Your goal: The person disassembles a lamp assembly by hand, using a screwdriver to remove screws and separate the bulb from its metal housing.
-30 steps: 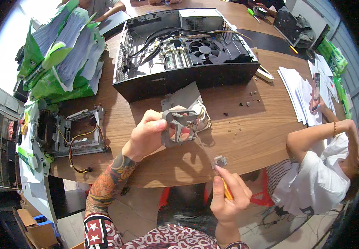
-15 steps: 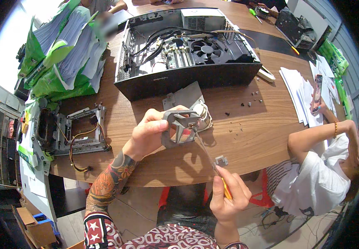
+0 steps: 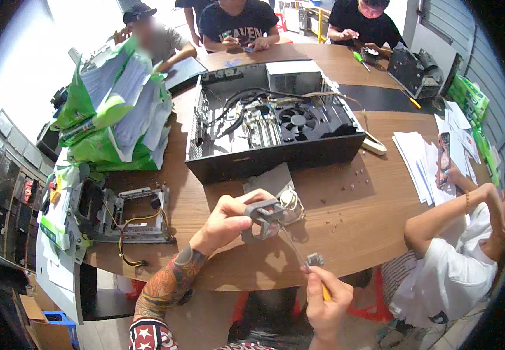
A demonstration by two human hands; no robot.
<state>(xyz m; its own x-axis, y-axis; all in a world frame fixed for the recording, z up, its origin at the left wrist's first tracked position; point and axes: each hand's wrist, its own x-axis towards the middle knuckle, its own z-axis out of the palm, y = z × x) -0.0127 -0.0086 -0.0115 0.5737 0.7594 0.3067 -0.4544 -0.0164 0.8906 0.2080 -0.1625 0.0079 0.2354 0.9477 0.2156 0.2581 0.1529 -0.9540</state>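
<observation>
My left hand [image 3: 220, 224] is closed round a grey plastic bracket [image 3: 264, 206], holding it up above the near part of the table. In my right hand [image 3: 329, 303] is a screwdriver with a yellow handle [image 3: 326, 293]. Its thin shaft slants up to the left, and the tip reaches the right side of the bracket; the exact contact is too small to make out. Just behind the bracket lie a grey metal plate [image 3: 269, 179] and a bundled white cable [image 3: 290, 201]. A small metal clip [image 3: 315, 259] rests close to the shaft, near the table's edge.
An open black computer case [image 3: 270, 156] stands beyond my hands. Loose screws [image 3: 354, 181] lie to its right front. At left are a metal drive frame [image 3: 141, 233] with wires and green paper packs [image 3: 112, 140]. A person [image 3: 462, 233] holding a phone sits at right; others sit across the table.
The view has tilted up, so the table sits lower and the people opposite show more. The bracket has turned somewhat in my left hand; the screwdriver tip stays at it.
</observation>
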